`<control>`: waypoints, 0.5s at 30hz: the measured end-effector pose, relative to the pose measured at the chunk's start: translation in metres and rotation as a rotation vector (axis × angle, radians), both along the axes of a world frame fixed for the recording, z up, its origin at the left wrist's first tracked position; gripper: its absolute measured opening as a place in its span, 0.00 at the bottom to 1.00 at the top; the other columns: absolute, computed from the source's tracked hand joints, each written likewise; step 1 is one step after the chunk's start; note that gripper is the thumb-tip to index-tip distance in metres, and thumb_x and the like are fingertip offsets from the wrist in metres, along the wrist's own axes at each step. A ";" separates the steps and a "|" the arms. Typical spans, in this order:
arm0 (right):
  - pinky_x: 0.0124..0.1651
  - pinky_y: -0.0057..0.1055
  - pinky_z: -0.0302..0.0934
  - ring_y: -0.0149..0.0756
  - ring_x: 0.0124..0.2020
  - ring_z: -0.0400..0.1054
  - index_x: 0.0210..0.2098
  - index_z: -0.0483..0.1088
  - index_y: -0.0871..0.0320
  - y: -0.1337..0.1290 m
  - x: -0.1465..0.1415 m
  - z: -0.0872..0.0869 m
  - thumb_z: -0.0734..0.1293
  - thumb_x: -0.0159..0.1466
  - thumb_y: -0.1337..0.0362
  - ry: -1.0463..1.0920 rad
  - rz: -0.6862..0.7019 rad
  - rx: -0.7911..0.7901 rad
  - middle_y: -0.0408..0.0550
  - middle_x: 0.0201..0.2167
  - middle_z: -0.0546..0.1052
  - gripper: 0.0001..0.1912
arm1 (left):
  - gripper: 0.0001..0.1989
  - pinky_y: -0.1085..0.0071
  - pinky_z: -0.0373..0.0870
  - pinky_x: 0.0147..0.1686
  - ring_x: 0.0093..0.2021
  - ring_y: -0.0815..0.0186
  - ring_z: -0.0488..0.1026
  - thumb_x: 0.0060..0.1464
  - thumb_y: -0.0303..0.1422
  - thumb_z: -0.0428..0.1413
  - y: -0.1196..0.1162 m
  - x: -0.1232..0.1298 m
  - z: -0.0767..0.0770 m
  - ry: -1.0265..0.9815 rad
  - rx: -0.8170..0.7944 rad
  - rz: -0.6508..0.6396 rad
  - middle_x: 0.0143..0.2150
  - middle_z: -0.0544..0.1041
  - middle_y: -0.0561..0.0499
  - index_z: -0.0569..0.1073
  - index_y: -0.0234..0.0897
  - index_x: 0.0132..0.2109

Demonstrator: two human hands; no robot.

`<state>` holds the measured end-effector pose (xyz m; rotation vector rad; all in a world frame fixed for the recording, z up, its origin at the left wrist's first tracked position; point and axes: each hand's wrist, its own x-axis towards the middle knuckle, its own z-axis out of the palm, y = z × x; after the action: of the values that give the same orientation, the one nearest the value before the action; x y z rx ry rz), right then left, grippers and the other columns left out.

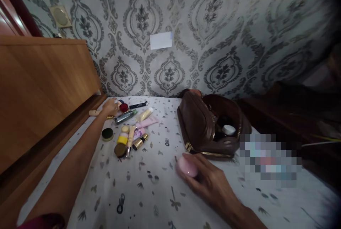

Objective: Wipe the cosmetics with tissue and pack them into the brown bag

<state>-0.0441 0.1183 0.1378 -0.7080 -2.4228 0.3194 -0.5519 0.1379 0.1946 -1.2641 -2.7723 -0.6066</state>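
Observation:
Within my right hand is a smooth, rounded pink container, gripped between thumb and fingers in front of the bag. My left hand reaches to the far left of the cloth, its fingers curled at a small pale item beside a red-lidded jar; what they hold is partly hidden. Near that hand lie a beige tube, a dark green bottle and a black pen-like tube. The brown leather bag stands unzipped, with a white-lidded item inside.
Several cosmetics lie grouped at left centre, among them a pink tube, a yellow-banded jar, a gold-capped bottle and a dark-lidded jar. A wooden cabinet borders the left. A patterned wall rises behind.

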 end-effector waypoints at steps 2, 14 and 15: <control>0.38 0.36 0.75 0.43 0.41 0.78 0.55 0.70 0.53 0.000 0.000 -0.005 0.66 0.65 0.57 0.014 0.023 0.046 0.51 0.44 0.79 0.20 | 0.19 0.52 0.72 0.53 0.55 0.56 0.72 0.63 0.38 0.56 0.008 -0.005 -0.004 -0.028 -0.027 -0.015 0.58 0.71 0.43 0.69 0.35 0.58; 0.43 0.38 0.76 0.44 0.44 0.77 0.59 0.65 0.53 0.006 0.002 -0.018 0.68 0.64 0.59 0.068 0.034 0.068 0.52 0.46 0.79 0.24 | 0.17 0.55 0.74 0.49 0.51 0.58 0.74 0.63 0.37 0.57 0.009 -0.015 -0.016 -0.181 0.017 0.081 0.55 0.73 0.44 0.71 0.34 0.56; 0.43 0.38 0.76 0.44 0.44 0.77 0.60 0.65 0.53 0.006 0.003 -0.019 0.68 0.64 0.58 0.063 0.035 0.069 0.52 0.46 0.79 0.25 | 0.17 0.55 0.74 0.50 0.52 0.58 0.73 0.63 0.37 0.57 0.008 -0.014 -0.016 -0.196 0.045 0.098 0.55 0.73 0.44 0.70 0.34 0.56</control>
<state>-0.0412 0.1242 0.1190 -0.6170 -2.3764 0.2671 -0.5661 0.1458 0.1789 -1.1085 -2.9355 -0.8215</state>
